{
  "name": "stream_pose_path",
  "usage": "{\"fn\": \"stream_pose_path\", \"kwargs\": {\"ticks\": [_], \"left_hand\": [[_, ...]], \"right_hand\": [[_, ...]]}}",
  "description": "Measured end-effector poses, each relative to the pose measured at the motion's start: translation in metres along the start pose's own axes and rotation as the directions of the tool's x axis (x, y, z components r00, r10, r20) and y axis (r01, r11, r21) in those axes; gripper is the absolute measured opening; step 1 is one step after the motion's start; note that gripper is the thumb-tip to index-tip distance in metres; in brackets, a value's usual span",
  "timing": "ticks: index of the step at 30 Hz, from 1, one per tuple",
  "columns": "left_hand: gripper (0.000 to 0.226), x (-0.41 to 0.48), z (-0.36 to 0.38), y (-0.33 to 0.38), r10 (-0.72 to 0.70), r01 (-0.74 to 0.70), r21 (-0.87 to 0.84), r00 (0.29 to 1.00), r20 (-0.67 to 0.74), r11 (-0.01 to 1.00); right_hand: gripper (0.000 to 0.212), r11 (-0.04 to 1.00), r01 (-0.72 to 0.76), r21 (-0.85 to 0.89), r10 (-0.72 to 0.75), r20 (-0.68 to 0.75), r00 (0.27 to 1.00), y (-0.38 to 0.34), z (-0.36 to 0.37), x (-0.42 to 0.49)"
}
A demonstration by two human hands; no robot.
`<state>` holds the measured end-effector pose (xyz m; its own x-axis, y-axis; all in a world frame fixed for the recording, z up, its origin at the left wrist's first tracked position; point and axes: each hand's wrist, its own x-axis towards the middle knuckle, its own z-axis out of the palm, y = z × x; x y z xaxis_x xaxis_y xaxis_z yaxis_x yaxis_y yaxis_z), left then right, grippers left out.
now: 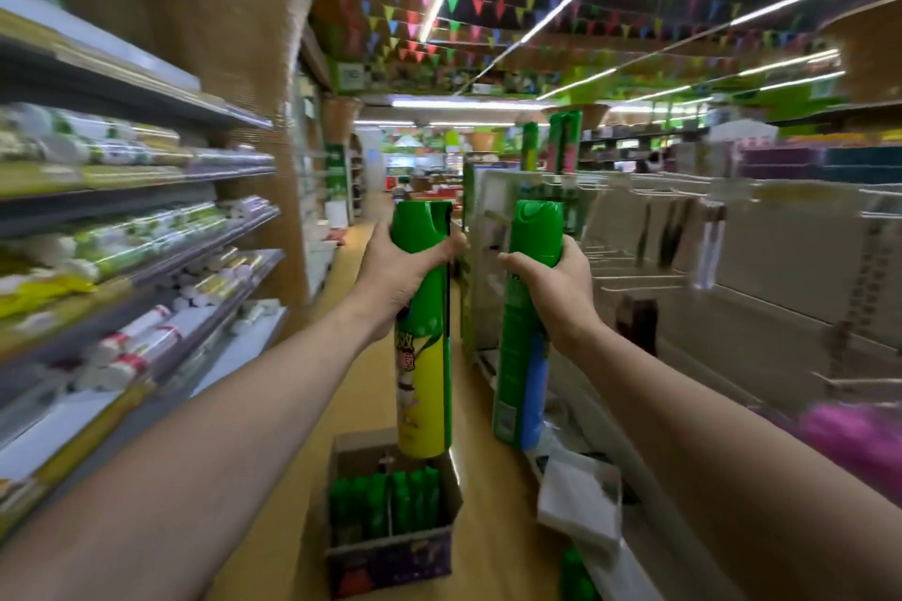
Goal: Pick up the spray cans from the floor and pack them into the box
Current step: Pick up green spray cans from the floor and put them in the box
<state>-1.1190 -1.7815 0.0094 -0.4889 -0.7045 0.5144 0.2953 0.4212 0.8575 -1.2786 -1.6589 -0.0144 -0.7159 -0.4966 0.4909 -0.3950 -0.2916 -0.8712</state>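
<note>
My left hand grips a tall green and yellow spray can just below its green cap, holding it upright. A green and blue spray can is held the same way by my right hand. Both cans hang at arm's length above the aisle floor. Below them stands an open cardboard box with several green-capped cans upright inside. The yellow can's base hovers over the box's far edge. One more green can lies low by the right shelf.
Stocked shelves line the left of the aisle. On the right is a shelf unit with wire hooks and a white folded sheet at its foot. Two green cans stand on top of it farther off.
</note>
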Motion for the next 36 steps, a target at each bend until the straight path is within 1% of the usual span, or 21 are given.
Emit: {"fn": "stream_pose_path", "kwargs": {"ticks": [4, 6, 8, 11, 16, 19, 21, 25, 28, 31, 33, 36], "left_hand": [[0.094, 0.054, -0.014, -0.049, 0.014, -0.01, 0.047, 0.995, -0.1, 0.999], [0.086, 0.083, -0.016, -0.074, 0.007, 0.005, 0.077, 0.988, -0.153, 0.997], [0.081, 0.111, -0.018, -0.101, -0.005, 0.026, 0.105, 0.981, -0.196, 0.994], [0.086, 0.149, -0.024, -0.138, -0.024, 0.057, 0.119, 0.963, -0.268, 0.991], [0.089, 0.207, -0.044, -0.203, -0.071, 0.131, 0.167, 0.943, -0.324, 0.977], [0.092, 0.245, -0.059, -0.248, -0.083, 0.163, 0.184, 0.922, -0.378, 0.969], [0.093, 0.271, -0.072, -0.281, -0.096, 0.181, 0.187, 0.915, -0.393, 0.965], [0.084, 0.322, -0.105, -0.349, -0.117, 0.204, 0.206, 0.922, -0.37, 0.957], [0.088, 0.357, -0.127, -0.399, -0.171, 0.261, 0.209, 0.913, -0.369, 0.942], [0.088, 0.385, -0.145, -0.446, -0.186, 0.291, 0.235, 0.904, -0.385, 0.927], [0.088, 0.396, -0.154, -0.477, -0.216, 0.325, 0.234, 0.893, -0.394, 0.916], [0.083, 0.405, -0.168, -0.525, -0.315, 0.422, 0.197, 0.854, -0.413, 0.885]], "right_hand": [[0.05, 0.999, 0.03, 0.019, -0.031, 0.036, 0.999, 0.04, 0.045, 0.061], [0.05, 0.999, 0.043, 0.025, -0.044, 0.032, 0.999, 0.063, 0.066, 0.091], [0.051, 0.999, 0.028, 0.026, -0.03, 0.058, 0.998, 0.086, 0.085, 0.121], [0.049, 1.0, 0.007, 0.015, -0.008, 0.103, 0.995, 0.118, 0.112, 0.16], [0.055, 0.998, -0.057, 0.02, 0.053, 0.171, 0.984, 0.181, 0.162, 0.214], [0.05, 0.995, -0.093, 0.03, 0.085, 0.208, 0.974, 0.219, 0.197, 0.246], [0.045, 0.994, -0.103, 0.024, 0.095, 0.224, 0.97, 0.246, 0.222, 0.267], [0.045, 0.989, -0.147, -0.009, 0.145, 0.22, 0.965, 0.303, 0.272, 0.303], [0.047, 0.979, -0.201, -0.045, 0.206, 0.193, 0.959, 0.343, 0.306, 0.328], [0.052, 0.965, -0.252, -0.078, 0.262, 0.169, 0.95, 0.385, 0.334, 0.346], [0.053, 0.947, -0.291, -0.136, 0.312, 0.173, 0.934, 0.415, 0.346, 0.352], [0.045, 0.905, -0.359, -0.229, 0.408, 0.228, 0.884, 0.464, 0.359, 0.356]]}}
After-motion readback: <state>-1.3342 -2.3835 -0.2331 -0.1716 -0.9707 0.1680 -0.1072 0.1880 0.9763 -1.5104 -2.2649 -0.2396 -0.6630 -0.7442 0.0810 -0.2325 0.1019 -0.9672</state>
